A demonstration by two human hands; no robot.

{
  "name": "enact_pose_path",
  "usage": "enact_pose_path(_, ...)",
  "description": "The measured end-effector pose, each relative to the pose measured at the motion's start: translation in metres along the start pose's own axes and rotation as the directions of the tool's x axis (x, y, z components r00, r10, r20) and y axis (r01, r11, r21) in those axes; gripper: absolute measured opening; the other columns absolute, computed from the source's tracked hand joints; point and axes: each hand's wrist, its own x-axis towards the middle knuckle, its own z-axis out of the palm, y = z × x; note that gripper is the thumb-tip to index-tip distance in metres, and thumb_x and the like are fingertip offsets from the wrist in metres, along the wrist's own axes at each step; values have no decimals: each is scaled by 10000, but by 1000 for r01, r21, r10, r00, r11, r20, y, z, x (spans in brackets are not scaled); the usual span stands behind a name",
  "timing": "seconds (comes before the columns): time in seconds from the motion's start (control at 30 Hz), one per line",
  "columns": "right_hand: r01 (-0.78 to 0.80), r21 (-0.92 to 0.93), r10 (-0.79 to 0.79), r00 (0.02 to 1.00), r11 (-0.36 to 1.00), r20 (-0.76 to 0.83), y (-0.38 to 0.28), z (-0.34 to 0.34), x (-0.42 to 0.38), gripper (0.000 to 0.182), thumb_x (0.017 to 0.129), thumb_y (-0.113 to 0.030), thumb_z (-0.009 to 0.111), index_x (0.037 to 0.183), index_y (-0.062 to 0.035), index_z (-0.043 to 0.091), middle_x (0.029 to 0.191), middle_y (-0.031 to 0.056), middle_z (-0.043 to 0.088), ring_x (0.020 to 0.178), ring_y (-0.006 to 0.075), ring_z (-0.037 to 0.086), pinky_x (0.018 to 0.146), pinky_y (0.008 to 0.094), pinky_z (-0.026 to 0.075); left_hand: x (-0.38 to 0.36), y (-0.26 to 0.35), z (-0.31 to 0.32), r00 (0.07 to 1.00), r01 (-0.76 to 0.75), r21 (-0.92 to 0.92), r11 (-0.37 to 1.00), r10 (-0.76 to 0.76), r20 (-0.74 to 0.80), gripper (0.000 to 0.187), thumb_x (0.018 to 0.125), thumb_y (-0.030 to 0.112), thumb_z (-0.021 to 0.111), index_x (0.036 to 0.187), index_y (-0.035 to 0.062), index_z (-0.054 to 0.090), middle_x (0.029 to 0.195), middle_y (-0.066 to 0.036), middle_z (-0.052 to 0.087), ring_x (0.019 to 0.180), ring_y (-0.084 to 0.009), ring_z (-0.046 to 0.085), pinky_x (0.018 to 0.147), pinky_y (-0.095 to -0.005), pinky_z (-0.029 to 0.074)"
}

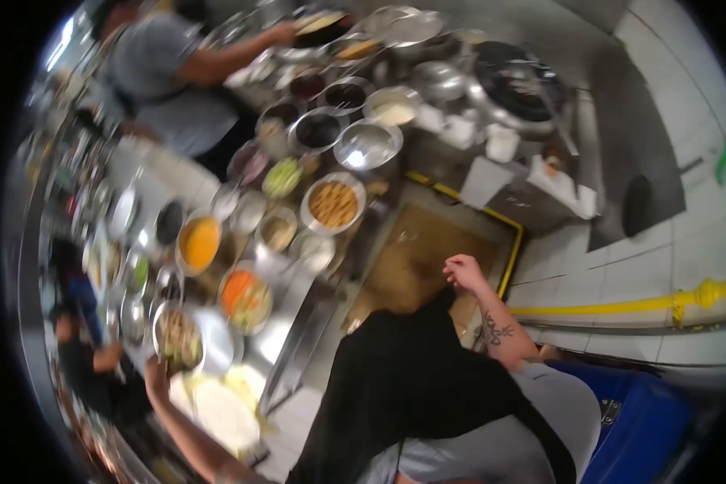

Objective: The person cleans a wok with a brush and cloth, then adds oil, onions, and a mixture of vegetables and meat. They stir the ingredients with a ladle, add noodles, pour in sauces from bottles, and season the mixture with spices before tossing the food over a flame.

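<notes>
Head view, left hand: lower left of the frame, forearm stretched up from the bottom edge; fingers at the lower-left rim of the bowl of pale and green pieces; blurred, cannot tell whether spread, pressed together or pinching.
Bowl of pale and green pieces: left of centre, on the worktop, just beside the left hand.
Right hand: right of centre, above the brown floor area; fingers loosely bent, well apart from the bowls; dark tattoo on the forearm.
Pale round item: lower left, below the bowl of pale and green pieces; too blurred to identify.
Bowl of orange and pale pieces: left of centre, to the right of the left hand's bowl.
Bowl of brown pieces: near the middle, farther up the worktop.
Shiny steel bowl: upper middle, above the brown pieces.
Person in grey shirt: upper left, one arm stretched toward a black pan.
Another person: left edge, in dark clothing.
Black cloth: bottom centre, draped over the camera wearer's front.
Yellow pipe: right side, running along white tiles.
</notes>
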Motion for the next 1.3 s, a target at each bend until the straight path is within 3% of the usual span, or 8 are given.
enact_pose_path(0.27, 504, 0, -437, 749, 864, -497, -241, -298, 62, 181, 917, -131, 601, 1068, -31, 606, 876, 42, 682, 655, 89, 592, 533, 244, 476, -73, 102, 145, 987, -34, -145, 989, 56, 148, 249, 895, 60, 556, 1129, -13, 596, 967, -79, 684, 796, -152, 676, 687, -278, 564)
enact_pose_path(0.4, -107, -793, -693, 426, 600, -582, -275, -399, 150, 381, 840, -178, 627, 1172, 4, 580, 1053, 218, 673, 991, 363, 657, 876, 424, 521, -88, 164, 307, 962, 78, -468, 880, 56, 266, 346, 805, 48, 606, 1145, -10, 574, 1010, -77, 678, 800, -152, 663, 613, -260, 529)
enact_pose_path(0.47, -197, -661, -337, 736, 724, -588, -281, -411, 181, 544, 814, -195, 627, 1304, 4, 502, 1242, 280, 581, 1160, 391, 574, 1006, 455, 458, -85, 159, 375, 963, 241, -546, 803, -126, 238, 435, 764, 36, 626, 1191, -13, 559, 1059, -95, 670, 839, -191, 673, 565, -290, 537)
enact_pose_path(0.8, 118, -74, -133, 961, 990, -242, -298, -420, 192, 360, 952, -156, 566, 1309, -108, 549, 651, 9, 512, 417, 105, 452, 360, 292, 385, 4, 326, 659, 585, 569, -385, 727, -29, 810, 576, 758, -47, 529, 1328, -52, 449, 1173, -213, 613, 946, -353, 676, 694, -446, 634)
enact_pose_path(0.87, 10, -155, -49, 968, 988, -248, -308, -457, 182, 317, 954, -169, 562, 1262, -92, 572, 681, 40, 568, 455, 145, 524, 399, 311, 445, 17, 400, 709, 732, 369, -357, 859, -31, 681, 560, 760, -46, 524, 1316, -59, 450, 1160, -214, 611, 959, -366, 666, 760, -506, 610)
enact_pose_path(1.03, 107, -466, -434, 587, 878, -684, -271, -459, 236, 494, 873, -141, 603, 1355, -71, 522, 1138, 279, 631, 1077, 419, 604, 937, 418, 489, 66, 576, 857, 597, 5, -206, 978, 163, 786, 546, 826, 58, 620, 1351, 28, 473, 1173, -183, 627, 988, -293, 659, 806, -396, 559)
enact_pose_path(1.13, 29, -357, -297, 620, 934, -726, -252, -432, 244, 586, 891, -146, 582, 1448, -82, 414, 1182, 268, 620, 1055, 399, 622, 919, 417, 497, 99, 634, 981, 246, -852, -261, 454, 788, 565, 482, 899, 45, 525, 1360, -8, 394, 1227, -235, 588, 1042, -356, 638, 879, -441, 525)
enact_pose_path(1.3, -28, -232, -132, 752, 972, -646, -274, -415, 205, 584, 874, -114, 576, 1439, -81, 432, 1218, 251, 613, 1100, 384, 609, 955, 397, 476, 108, 672, 1131, 194, -926, 370, -77, 742, 642, 594, 861, 80, 513, 1421, 27, 320, 1429, -163, 438, 937, -401, 656, 858, -525, 474)
